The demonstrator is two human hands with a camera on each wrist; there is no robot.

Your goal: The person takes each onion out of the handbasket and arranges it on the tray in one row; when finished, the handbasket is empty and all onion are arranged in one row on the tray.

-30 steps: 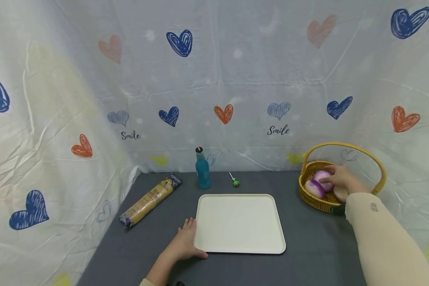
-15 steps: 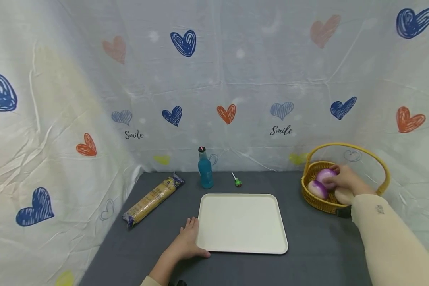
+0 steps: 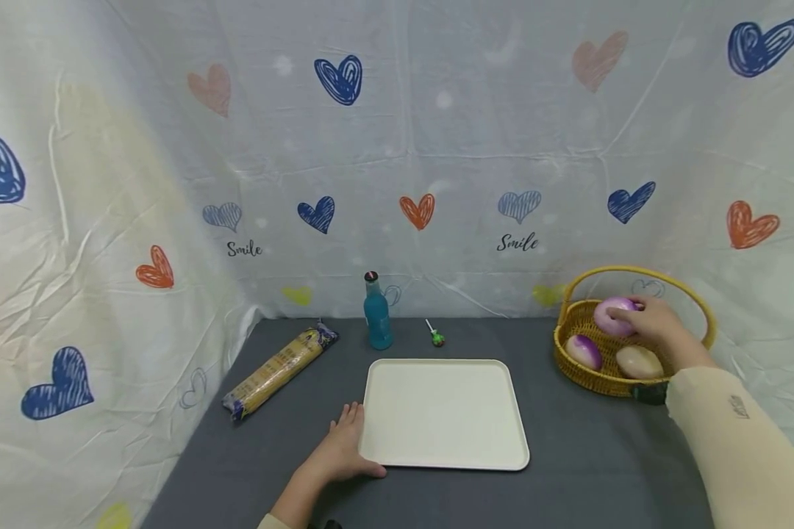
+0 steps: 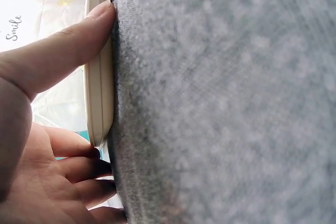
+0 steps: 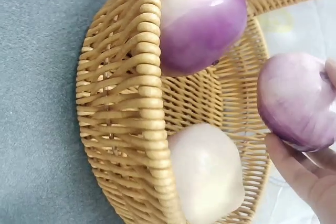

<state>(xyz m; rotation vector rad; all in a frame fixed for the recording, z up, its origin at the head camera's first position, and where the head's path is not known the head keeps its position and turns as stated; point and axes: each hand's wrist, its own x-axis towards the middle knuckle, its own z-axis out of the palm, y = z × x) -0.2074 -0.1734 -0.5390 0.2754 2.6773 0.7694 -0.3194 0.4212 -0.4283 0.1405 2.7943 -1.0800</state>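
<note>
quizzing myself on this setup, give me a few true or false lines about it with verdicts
1. The right hand holds a purple onion. True.
2. The left hand touches the cream tray. True.
3. The wicker basket stands on the cream tray. False: it stands on the dark gray tablecloth, to the tray's right.
4. The blue bottle lies on its side. False: it stands upright.
5. The lollipop lies left of the blue bottle. False: it lies to the bottle's right.

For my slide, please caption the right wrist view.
The right hand holds a purple onion, while two other vegetables lie in the basket.
</note>
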